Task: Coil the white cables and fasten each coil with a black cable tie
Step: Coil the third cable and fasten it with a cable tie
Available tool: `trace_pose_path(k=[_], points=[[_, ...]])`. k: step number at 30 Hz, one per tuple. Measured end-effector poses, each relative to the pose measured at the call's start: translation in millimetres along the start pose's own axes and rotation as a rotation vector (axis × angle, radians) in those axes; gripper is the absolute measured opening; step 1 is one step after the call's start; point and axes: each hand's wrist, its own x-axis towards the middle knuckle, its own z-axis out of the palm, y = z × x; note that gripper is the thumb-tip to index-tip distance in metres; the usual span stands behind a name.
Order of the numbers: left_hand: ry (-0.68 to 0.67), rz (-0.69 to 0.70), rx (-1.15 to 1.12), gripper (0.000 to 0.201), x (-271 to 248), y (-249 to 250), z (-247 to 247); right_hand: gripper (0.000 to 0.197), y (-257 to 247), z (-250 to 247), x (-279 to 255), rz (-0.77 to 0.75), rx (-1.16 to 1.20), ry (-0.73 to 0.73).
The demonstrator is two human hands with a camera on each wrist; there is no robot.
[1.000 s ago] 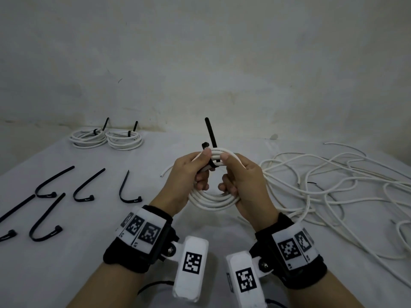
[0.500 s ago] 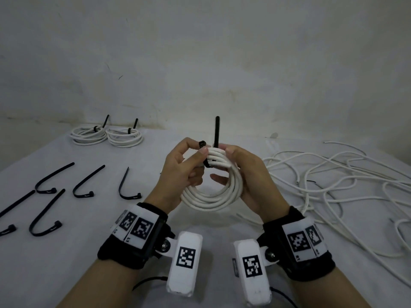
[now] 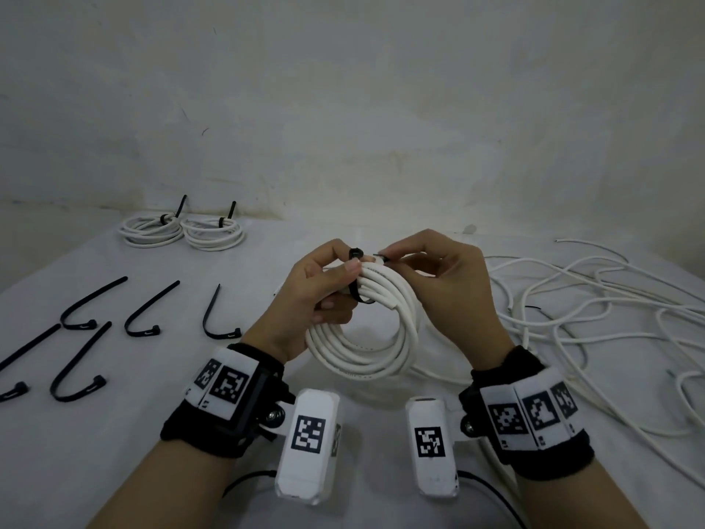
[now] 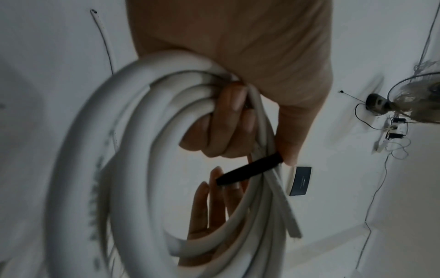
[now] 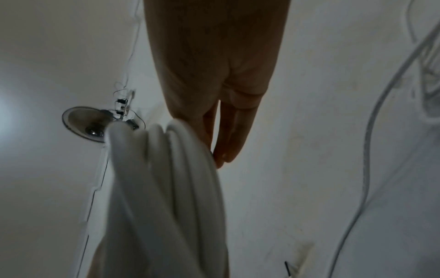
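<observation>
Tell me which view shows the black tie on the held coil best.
The left wrist view: the cable tie crosses the coil unobstructed. The head view shows only its head and loop between fingers; the right wrist view shows none of it.

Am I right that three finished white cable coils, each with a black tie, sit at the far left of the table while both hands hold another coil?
Not quite: the head view shows two finished white cable coils, one beside the other, each fastened with a black tie. The rest holds: the left hand and right hand hold another white coil.
</observation>
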Motion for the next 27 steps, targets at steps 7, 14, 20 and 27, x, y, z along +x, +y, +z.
trace_pose_path(k=[7,14,20,27], points=[[-0.023,-0.031,0.049,0.028,-0.7,-1.3,0.6,0.011,0.5,0.7,-1.4,-0.056,-0.049,-0.056],[-0.034,-0.092,0.028,0.046,0.3,-1.5,0.3,0.020,0.5,0.8,-2.6,-0.074,-0.012,-0.080],[-0.028,-0.180,0.096,0.036,0.1,-2.6,5.5,0.028,-1.4,-1.9,-2.5,-0.072,0.044,-0.100],[0.071,-0.173,0.290,0.025,-2.3,1.4,10.9,0.012,-9.0,-5.6,-1.8,-0.018,-0.111,-0.160]])
